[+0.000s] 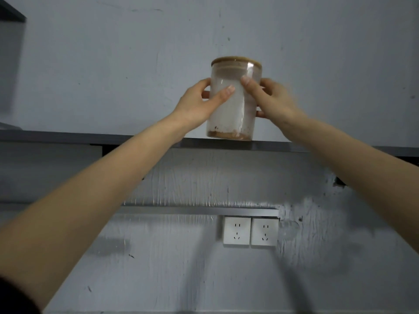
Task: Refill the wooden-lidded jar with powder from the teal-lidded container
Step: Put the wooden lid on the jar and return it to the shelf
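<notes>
A clear glass jar (233, 114) with a round wooden lid (236, 61) stands upright at the edge of a high dark shelf (283, 146). Its walls are dusted white and a thin layer of brown powder lies at the bottom. My left hand (199, 103) grips the jar's left side, thumb across the front. My right hand (271, 98) grips its right side, thumb on the glass. Both arms reach up to it. Whether the jar's base rests on the shelf or hangs just above it I cannot tell. No teal-lidded container is in view.
A rough grey wall fills the view. A metal rail (199, 210) runs across it below the shelf, with two white sockets (250, 232) under its right end. A dark cabinet corner (11, 10) sits at the top left.
</notes>
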`<state>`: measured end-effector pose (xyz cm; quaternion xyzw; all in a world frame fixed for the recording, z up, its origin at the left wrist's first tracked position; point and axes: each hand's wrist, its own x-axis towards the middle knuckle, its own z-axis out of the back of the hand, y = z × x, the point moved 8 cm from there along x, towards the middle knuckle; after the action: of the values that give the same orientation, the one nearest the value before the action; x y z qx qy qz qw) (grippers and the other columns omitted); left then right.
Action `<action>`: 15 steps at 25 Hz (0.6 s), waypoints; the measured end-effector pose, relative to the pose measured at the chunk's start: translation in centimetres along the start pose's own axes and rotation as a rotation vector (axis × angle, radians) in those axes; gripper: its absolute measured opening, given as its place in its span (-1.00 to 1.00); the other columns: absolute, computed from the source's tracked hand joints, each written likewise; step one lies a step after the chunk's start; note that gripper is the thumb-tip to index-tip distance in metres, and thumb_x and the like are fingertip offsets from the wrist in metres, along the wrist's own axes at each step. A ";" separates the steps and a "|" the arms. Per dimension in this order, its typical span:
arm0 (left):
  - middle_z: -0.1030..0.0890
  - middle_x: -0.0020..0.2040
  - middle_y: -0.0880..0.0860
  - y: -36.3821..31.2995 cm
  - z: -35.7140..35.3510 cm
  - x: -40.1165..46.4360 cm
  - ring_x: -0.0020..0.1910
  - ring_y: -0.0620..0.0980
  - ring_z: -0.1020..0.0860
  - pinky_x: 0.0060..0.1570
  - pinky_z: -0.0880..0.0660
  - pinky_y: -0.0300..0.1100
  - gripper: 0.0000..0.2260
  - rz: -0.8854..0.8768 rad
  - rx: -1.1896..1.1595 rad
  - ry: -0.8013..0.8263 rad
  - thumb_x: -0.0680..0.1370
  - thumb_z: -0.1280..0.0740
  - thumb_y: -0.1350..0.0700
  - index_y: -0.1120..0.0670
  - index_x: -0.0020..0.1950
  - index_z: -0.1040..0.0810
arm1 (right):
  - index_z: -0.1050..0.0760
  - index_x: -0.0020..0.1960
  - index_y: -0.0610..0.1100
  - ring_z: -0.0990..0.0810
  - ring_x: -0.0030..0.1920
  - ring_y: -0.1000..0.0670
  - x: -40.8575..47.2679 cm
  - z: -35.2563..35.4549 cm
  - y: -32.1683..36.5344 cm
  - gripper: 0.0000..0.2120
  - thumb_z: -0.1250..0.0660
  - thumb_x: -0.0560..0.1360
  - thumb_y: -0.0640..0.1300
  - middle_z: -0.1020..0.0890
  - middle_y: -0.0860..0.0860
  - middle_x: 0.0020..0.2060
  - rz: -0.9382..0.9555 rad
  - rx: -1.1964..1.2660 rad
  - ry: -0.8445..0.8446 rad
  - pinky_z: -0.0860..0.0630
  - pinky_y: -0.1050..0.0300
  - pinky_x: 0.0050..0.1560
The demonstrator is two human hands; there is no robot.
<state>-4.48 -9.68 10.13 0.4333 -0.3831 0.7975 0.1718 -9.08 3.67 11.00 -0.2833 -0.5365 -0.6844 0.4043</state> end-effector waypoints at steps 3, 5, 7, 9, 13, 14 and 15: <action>-0.49 0.21 0.08 1.8 -1.0 0.5 0.16 0.00 -0.49 0.11 -0.49 -0.16 -0.52 0.062 -0.084 -0.005 0.50 -0.22 -0.13 0.08 0.34 -0.30 | -0.29 0.31 -0.16 -0.53 0.09 0.00 0.6 -0.6 -1.6 -0.44 -0.23 0.45 0.16 -0.51 -0.04 0.10 -0.047 -0.012 -0.020 -0.51 0.10 0.11; -0.49 0.24 0.12 2.8 -1.4 0.7 0.18 0.04 -0.49 0.17 -0.48 -0.06 -0.48 0.082 -0.074 -0.012 0.48 -0.24 -0.14 0.09 0.35 -0.29 | -0.31 0.31 -0.17 -0.53 0.11 -0.03 0.5 -1.0 -2.8 -0.42 -0.26 0.43 0.17 -0.52 -0.08 0.14 -0.049 -0.044 -0.013 -0.51 0.03 0.14; -0.49 0.26 0.14 3.6 -1.5 0.7 0.20 0.07 -0.49 0.17 -0.48 -0.03 -0.48 0.069 0.006 -0.022 0.48 -0.25 -0.13 0.10 0.35 -0.30 | -0.29 0.33 -0.16 -0.51 0.14 -0.06 0.1 -1.4 -3.8 -0.40 -0.27 0.42 0.17 -0.49 -0.10 0.20 -0.025 -0.137 -0.007 -0.51 -0.01 0.14; -0.48 0.27 0.14 3.9 -1.6 0.6 0.21 0.06 -0.48 0.17 -0.48 -0.04 -0.49 0.065 0.052 -0.032 0.49 -0.26 -0.10 0.11 0.35 -0.30 | -0.27 0.34 -0.17 -0.49 0.18 -0.07 -0.2 -1.5 -4.2 -0.38 -0.26 0.42 0.17 -0.47 -0.10 0.24 -0.011 -0.203 0.003 -0.50 -0.02 0.16; -0.46 0.29 0.14 3.6 -1.5 0.4 0.22 0.04 -0.46 0.14 -0.45 -0.15 -0.49 0.055 0.074 -0.054 0.49 -0.27 -0.07 0.14 0.36 -0.27 | -0.27 0.35 -0.18 -0.49 0.18 -0.09 -0.1 -1.7 -4.0 -0.39 -0.24 0.43 0.17 -0.48 -0.13 0.24 -0.015 -0.238 0.021 -0.48 -0.05 0.17; -0.45 0.30 0.13 3.5 -1.6 0.3 0.22 0.03 -0.45 0.09 -0.43 -0.20 -0.48 0.049 0.095 -0.058 0.49 -0.27 -0.06 0.14 0.37 -0.26 | -0.28 0.34 -0.18 -0.49 0.18 -0.08 -0.2 -1.7 -4.0 -0.40 -0.24 0.44 0.16 -0.49 -0.13 0.23 -0.006 -0.262 0.020 -0.48 -0.01 0.17; -0.44 0.31 0.13 3.5 -1.6 0.2 0.22 0.03 -0.45 0.05 -0.40 -0.23 -0.48 0.045 0.127 -0.056 0.49 -0.27 -0.05 0.13 0.37 -0.24 | -0.29 0.34 -0.17 -0.50 0.16 -0.07 -0.4 -1.7 -4.1 -0.42 -0.24 0.45 0.14 -0.50 -0.13 0.23 0.002 -0.287 0.023 -0.48 0.04 0.14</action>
<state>-7.67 -10.72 8.17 0.4566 -0.3460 0.8115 0.1153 -12.32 2.48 8.15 -0.3310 -0.4282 -0.7568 0.3666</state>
